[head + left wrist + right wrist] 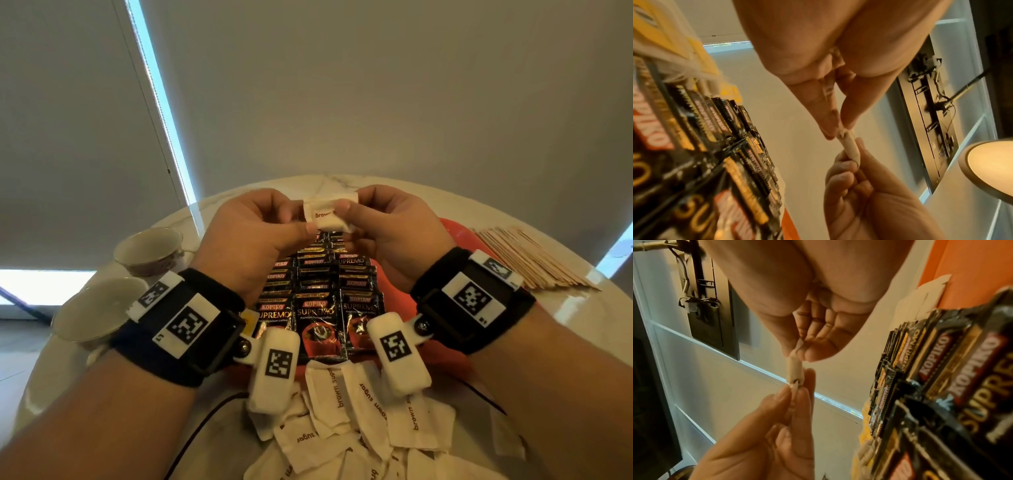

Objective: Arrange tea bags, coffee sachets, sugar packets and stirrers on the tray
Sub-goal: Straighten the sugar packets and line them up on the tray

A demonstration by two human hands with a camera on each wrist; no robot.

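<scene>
Your wrists are hiding much of the orange tray (460,236) & Kopiko sachets (317,308), w/ left hand (253,233) & right hand (387,233) both pinching one brown sugar packet (330,214) btwn them.

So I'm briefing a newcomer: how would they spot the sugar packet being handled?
Start at the red tray of coffee sachets. Above it, left hand and right hand pinch one brown sugar packet by its ends. Unlike the loose sugar packets, it is airborne.
</scene>
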